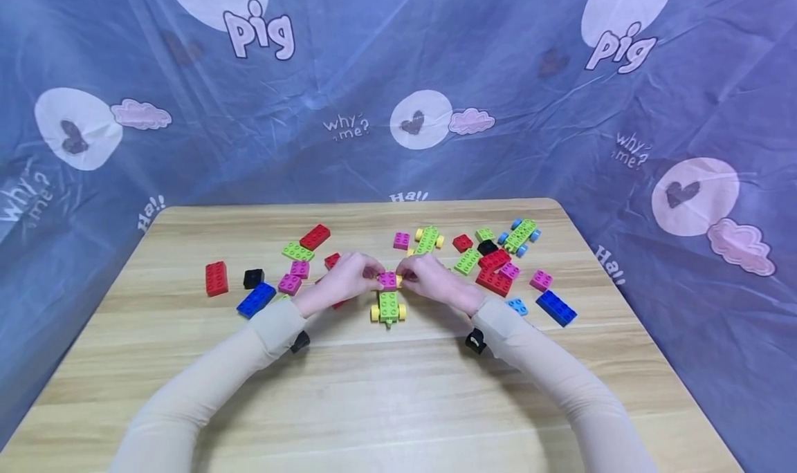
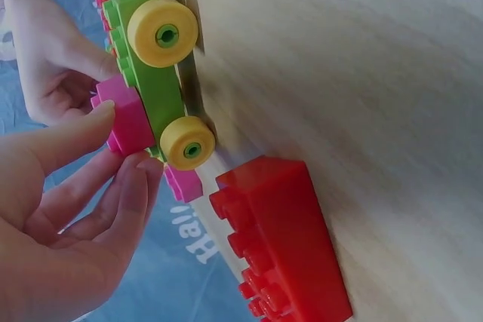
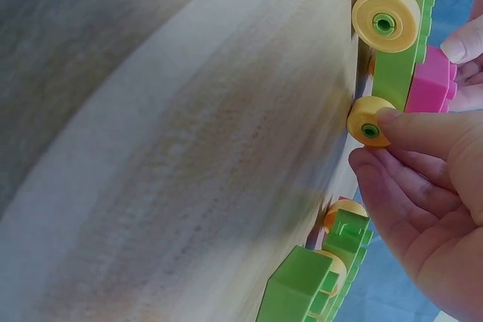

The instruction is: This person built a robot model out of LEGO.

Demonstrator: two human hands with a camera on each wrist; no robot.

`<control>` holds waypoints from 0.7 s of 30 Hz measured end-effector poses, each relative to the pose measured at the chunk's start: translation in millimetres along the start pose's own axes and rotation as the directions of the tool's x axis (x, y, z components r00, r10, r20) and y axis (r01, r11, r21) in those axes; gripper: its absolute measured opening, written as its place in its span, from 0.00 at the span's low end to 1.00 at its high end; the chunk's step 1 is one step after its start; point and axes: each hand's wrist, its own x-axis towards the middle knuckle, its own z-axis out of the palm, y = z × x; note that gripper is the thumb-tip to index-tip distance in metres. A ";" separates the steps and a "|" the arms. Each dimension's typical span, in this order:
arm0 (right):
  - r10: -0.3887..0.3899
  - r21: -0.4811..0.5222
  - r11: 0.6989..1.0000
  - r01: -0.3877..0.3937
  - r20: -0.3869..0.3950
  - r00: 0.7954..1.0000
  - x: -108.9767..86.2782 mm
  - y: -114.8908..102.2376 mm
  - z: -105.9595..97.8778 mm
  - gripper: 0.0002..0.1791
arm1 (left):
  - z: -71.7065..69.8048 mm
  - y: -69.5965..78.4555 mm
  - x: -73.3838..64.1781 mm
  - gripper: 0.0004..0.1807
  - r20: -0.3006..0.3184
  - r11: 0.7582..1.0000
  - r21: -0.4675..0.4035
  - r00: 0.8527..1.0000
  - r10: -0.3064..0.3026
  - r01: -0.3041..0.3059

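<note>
Plainly, the left hand (image 1: 344, 280) pinches a studded pink brick (image 2: 131, 120), right hand (image 1: 434, 279) a round yellow wheel (image 3: 364, 121).

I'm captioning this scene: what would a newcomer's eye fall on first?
Probably mid-table, where the left hand pinches a pink block on a green car base and the right hand touches a yellow wheel. Next, the blue cloth behind the table, printed with "pig".

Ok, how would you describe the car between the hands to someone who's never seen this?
Start at the table, near its middle. Between the left hand and right hand is a green car with yellow wheels. Unlike the yellow-wheeled car and blue-wheeled car farther back, it has a pink brick on top.
</note>
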 end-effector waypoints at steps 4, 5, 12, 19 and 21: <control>0.001 -0.004 1.000 -0.001 -0.008 1.000 -0.2 0.3 0.3 0.10 | 1.2 -0.3 0.4 0.15 -0.002 1.000 -0.015 1.000 -0.005 0.005; 0.002 -0.004 1.000 -0.002 -0.008 1.000 0.0 0.4 0.5 0.10 | 1.3 -0.6 0.4 0.15 -0.003 1.000 -0.019 1.000 -0.005 0.005; 0.018 0.001 1.000 -0.018 -0.005 1.000 0.6 0.2 0.8 0.11 | 1.1 -2.2 0.5 0.15 -0.022 0.999 0.007 0.999 0.037 -0.037; 0.001 -0.012 1.000 -0.001 -0.015 1.000 0.3 0.4 0.4 0.10 | -2.3 3.7 0.1 0.13 -0.014 0.988 0.109 0.994 0.108 -0.106; -0.004 -0.017 1.000 0.003 -0.017 1.000 0.6 0.6 0.7 0.10 | -3.2 5.3 -0.1 0.13 -0.005 0.986 0.128 0.994 0.112 -0.110</control>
